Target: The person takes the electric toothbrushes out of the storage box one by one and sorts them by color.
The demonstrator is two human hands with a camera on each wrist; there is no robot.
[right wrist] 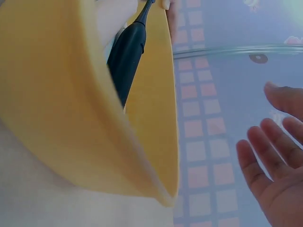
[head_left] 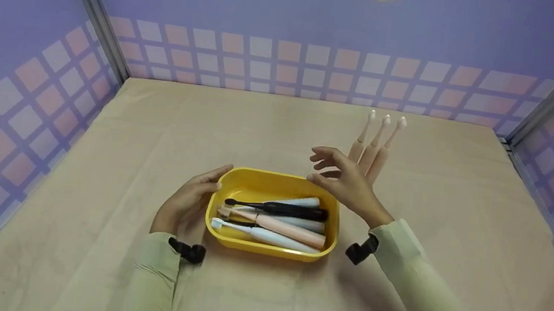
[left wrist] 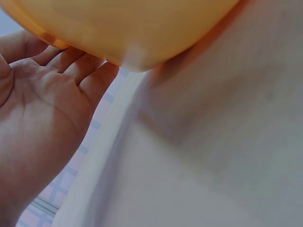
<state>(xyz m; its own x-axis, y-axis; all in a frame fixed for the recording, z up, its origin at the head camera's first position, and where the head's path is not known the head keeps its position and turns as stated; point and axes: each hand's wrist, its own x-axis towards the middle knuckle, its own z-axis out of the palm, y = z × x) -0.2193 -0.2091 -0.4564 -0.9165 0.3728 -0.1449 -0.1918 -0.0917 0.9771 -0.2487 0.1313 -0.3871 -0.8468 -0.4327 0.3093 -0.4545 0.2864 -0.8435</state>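
Observation:
A yellow plastic bin (head_left: 269,249) holds several electric toothbrushes lying sideways. On top are a black toothbrush (head_left: 296,211), a pink toothbrush (head_left: 292,230) and a white toothbrush (head_left: 278,239); others lie partly hidden beneath. My left hand (head_left: 192,195) holds the bin's left end, thumb at the rim and fingers along the outer wall. Raised by the bin's back right corner, my right hand (head_left: 344,179) has loosely bent fingers with nothing between them. The right wrist view shows its palm (right wrist: 289,189) apart from the bin. Behind it, three pink toothbrushes (head_left: 372,148) lie side by side, their lower ends partly covered.
A beige cloth (head_left: 125,159) covers the table. Purple walls with pink and white checks (head_left: 287,65) rise at the back and both sides, joined by metal corner posts (head_left: 100,15). Each wrist carries a small black camera (head_left: 188,251).

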